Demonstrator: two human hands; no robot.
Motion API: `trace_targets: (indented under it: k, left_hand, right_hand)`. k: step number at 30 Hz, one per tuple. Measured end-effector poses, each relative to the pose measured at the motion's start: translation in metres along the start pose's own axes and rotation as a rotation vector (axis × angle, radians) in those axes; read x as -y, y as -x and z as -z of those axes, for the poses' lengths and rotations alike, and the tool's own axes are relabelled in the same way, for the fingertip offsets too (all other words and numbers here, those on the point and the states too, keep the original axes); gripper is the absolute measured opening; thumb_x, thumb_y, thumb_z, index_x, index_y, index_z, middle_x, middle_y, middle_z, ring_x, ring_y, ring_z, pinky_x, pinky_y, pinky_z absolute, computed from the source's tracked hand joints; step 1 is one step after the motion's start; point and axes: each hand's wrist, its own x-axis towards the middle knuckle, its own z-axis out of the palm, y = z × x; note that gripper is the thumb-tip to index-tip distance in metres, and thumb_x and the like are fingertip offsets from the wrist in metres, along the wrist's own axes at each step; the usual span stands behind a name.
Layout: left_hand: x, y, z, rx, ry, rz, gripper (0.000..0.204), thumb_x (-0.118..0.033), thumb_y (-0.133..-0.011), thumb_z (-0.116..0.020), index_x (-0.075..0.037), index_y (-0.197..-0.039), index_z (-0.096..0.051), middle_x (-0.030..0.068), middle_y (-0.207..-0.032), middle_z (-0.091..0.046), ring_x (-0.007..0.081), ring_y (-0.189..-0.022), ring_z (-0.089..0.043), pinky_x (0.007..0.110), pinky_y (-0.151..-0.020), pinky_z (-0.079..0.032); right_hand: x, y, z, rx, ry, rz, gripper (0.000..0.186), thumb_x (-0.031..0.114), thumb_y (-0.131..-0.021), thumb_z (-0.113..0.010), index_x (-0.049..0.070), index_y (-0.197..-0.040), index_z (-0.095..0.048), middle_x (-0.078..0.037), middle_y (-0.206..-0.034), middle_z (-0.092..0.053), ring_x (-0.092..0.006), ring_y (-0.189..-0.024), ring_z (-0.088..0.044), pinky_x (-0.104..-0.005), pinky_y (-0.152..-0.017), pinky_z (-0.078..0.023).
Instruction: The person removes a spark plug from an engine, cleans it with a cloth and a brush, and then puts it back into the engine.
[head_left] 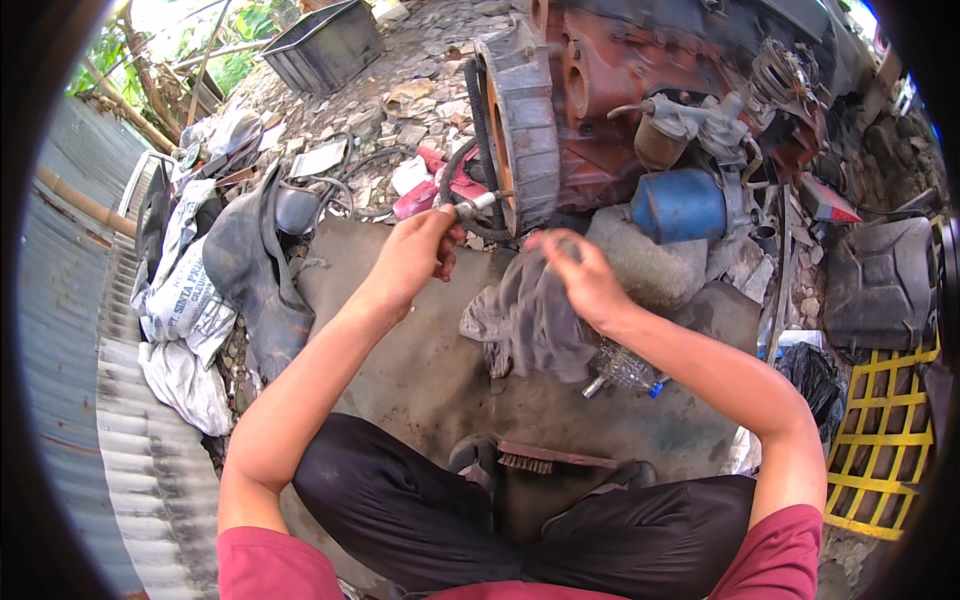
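My left hand (422,250) is closed on a short metal bolt-like piece (480,204), its silvery ridged end pointing at the engine's round housing (527,125). To the right, my right hand (588,280) has its fingers curled at the top of a grey rag (535,315). The cloth hangs below that hand, partly smeared by motion, and seems gripped in it. Behind both hands stands a large reddish-brown engine block (615,60) with a blue cylindrical filter (680,207) on its near side.
A wooden-backed brush (560,456) lies between my feet on the dark mat (400,340). A clear plastic bottle (630,368) sits right of the rag. White sacks (185,300) and a black rubber boot-like piece (262,270) lie left; a yellow grate (885,440) is at right.
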Motion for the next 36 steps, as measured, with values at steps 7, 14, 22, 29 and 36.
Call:
trace_targets:
  k: [7, 14, 22, 29, 36]
  left_hand:
    - [0.019, 0.005, -0.015, 0.169, -0.586, -0.309, 0.026, -0.018, -0.098, -0.052, 0.007, -0.096, -0.06, 0.0279, -0.084, -0.063, 0.0467, -0.085, -0.062, 0.05, -0.075, -0.047]
    - [0.029, 0.009, -0.005, 0.191, -0.733, -0.712, 0.014, -0.002, -0.088, -0.054, 0.009, -0.096, -0.056, 0.0298, -0.085, -0.061, 0.0473, -0.08, -0.059, 0.046, -0.071, -0.047]
    - [0.013, 0.031, -0.021, 0.155, -0.695, -0.442, 0.012, -0.002, -0.083, -0.055, 0.01, -0.083, -0.059, 0.0275, -0.077, -0.062, 0.0375, -0.065, -0.061, 0.043, -0.062, -0.046]
    - [0.002, 0.033, -0.013, 0.179, -0.716, -0.537, 0.011, 0.0, -0.077, -0.057, 0.01, -0.077, -0.058, 0.0277, -0.074, -0.059, 0.0448, -0.066, -0.058, 0.046, -0.061, -0.046]
    - [-0.007, 0.027, 0.001, 0.275, -0.748, -0.596, 0.007, 0.002, -0.074, -0.057, 0.008, -0.076, -0.058, 0.0246, -0.074, -0.057, 0.0424, -0.066, -0.057, 0.046, -0.062, -0.045]
  right_hand:
    - [0.059, 0.015, -0.023, 0.185, 0.535, 0.56, 0.054, 0.022, -0.105, -0.035, -0.006, -0.151, -0.031, -0.024, -0.142, -0.048, -0.036, -0.133, -0.045, -0.0437, -0.113, -0.031]
    - [0.048, 0.017, -0.024, 0.208, 1.084, 0.752, 0.07, 0.017, -0.09, -0.064, -0.002, -0.15, -0.035, -0.014, -0.119, -0.053, -0.0286, -0.112, -0.053, -0.0451, -0.099, -0.037]
    - [0.043, 0.018, -0.017, 0.234, 1.201, 0.857, 0.083, 0.028, -0.075, -0.078, 0.002, -0.146, -0.043, -0.009, -0.116, -0.051, -0.0255, -0.107, -0.053, -0.0445, -0.089, -0.038]
    - [0.049, 0.011, -0.022, 0.224, 1.195, 0.888, 0.073, 0.034, -0.079, -0.076, 0.002, -0.14, -0.049, -0.008, -0.113, -0.056, -0.0229, -0.105, -0.054, -0.0392, -0.084, -0.039]
    - [0.05, -0.008, -0.023, 0.291, 1.02, 0.906, 0.075, 0.029, -0.076, -0.079, -0.001, -0.136, -0.046, -0.013, -0.112, -0.059, -0.0288, -0.098, -0.059, -0.0404, -0.082, -0.046]
